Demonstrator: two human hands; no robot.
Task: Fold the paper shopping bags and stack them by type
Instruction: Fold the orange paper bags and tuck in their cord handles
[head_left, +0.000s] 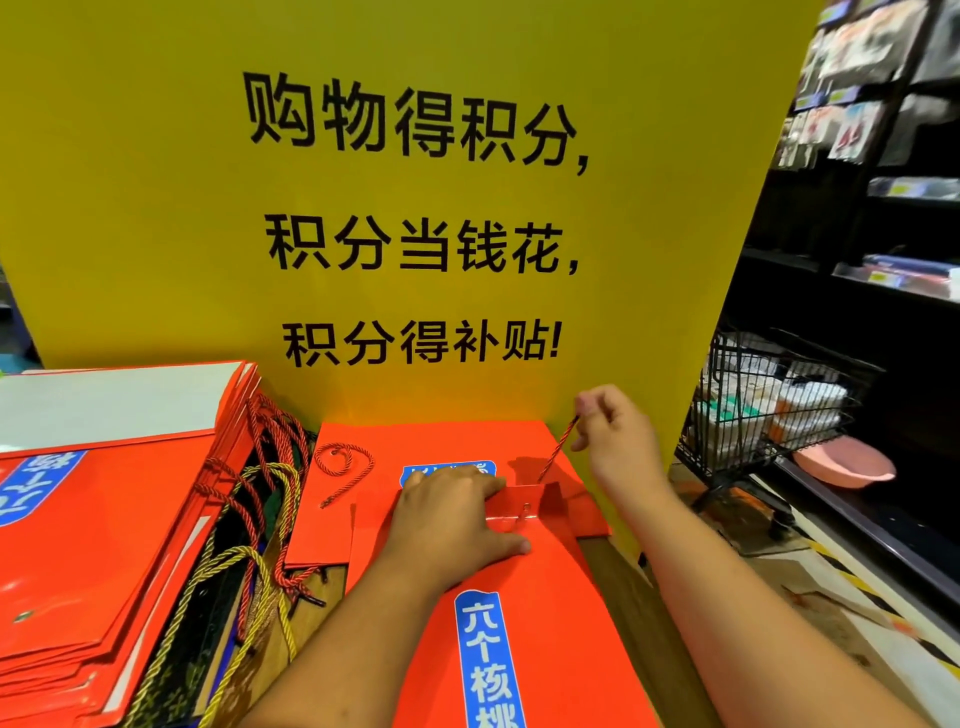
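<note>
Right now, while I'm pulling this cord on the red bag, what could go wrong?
Your right hand pinches the cord taut where it enters the small flap; a hard tug might tear the paper there. Your left hand only presses the red bag flat, so it may slide on the bag beneath. The tangled handles beside the stack at left could snag nearby bags.

bag stack (104, 519) left of flat bag (519, 623), sign (415, 208) behind

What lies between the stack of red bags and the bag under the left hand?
Head view: tangled red and gold cord handles, then another red bag.
</note>
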